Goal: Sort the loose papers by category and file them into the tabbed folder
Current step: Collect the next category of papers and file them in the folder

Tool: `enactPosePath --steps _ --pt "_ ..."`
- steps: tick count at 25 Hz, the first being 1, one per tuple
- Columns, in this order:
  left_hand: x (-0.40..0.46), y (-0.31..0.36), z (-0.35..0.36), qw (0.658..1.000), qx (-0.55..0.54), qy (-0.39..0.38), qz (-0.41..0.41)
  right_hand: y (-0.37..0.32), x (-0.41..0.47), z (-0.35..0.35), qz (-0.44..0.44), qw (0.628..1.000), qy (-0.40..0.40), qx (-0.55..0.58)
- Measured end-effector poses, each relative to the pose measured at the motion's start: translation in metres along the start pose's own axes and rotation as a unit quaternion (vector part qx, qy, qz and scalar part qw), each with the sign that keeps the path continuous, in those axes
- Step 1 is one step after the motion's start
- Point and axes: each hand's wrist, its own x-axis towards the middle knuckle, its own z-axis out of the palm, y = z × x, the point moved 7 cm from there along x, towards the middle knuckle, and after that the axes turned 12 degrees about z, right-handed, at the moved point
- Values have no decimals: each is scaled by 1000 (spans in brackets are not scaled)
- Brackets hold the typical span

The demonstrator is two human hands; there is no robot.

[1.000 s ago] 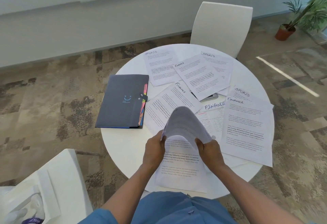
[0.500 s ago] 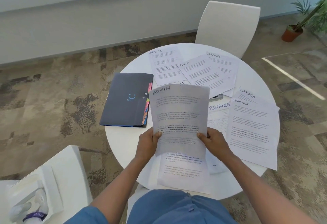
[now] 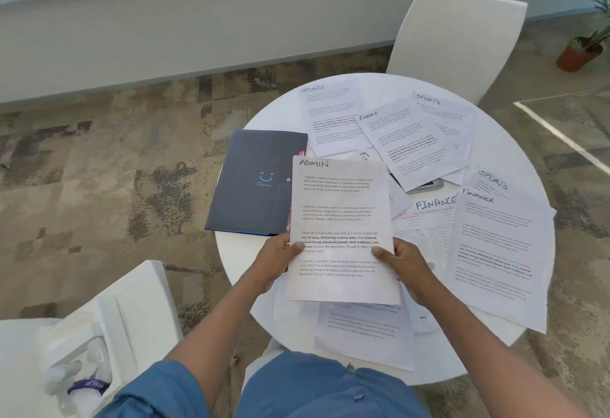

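I hold a printed sheet headed ADMIN (image 3: 341,219) upright above the near part of the round white table (image 3: 515,153). My left hand (image 3: 275,260) grips its left edge and my right hand (image 3: 404,260) grips its right edge. The dark tabbed folder (image 3: 254,183) lies shut at the table's left, its right edge partly hidden behind the sheet. Loose sheets headed SPORTS (image 3: 330,117) and FINANCE (image 3: 412,143) lie spread across the far and right side. A large FINANCE sheet (image 3: 495,252) lies at the right. Another sheet (image 3: 363,331) lies under my hands.
A white chair (image 3: 455,37) stands beyond the table. A white seat with a box of items (image 3: 85,351) is at my lower left. A potted plant (image 3: 581,51) stands at the far right. A phone (image 3: 425,184) peeks out from under the papers.
The sheet was curled over between my hands a second ago; it has unfolded and now faces me flat, heading ADMIN showing. My view has shifted slightly left.
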Motion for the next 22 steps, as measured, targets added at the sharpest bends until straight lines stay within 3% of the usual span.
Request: enactPosePath --steps 6,11,13,15,16,18,22 --pt "17 2 -17 998 0 -58 -27 -13 11 22 20 999 -7 48" --pt "42 7 -28 998 11 -56 -12 -23 23 19 8 997 65 35" --pt "56 19 -48 990 134 44 25 -23 26 12 8 995 99 30" --pt "68 36 -69 943 293 144 68 -21 28 4 15 991 125 35" --pt "75 42 -74 918 355 158 78 -19 28 0 20 990 135 38" --pt "93 41 -76 880 453 131 55 -15 27 -4 27 988 149 36" --pt "118 16 -72 863 501 40 -63 -14 25 -6 35 985 161 50"
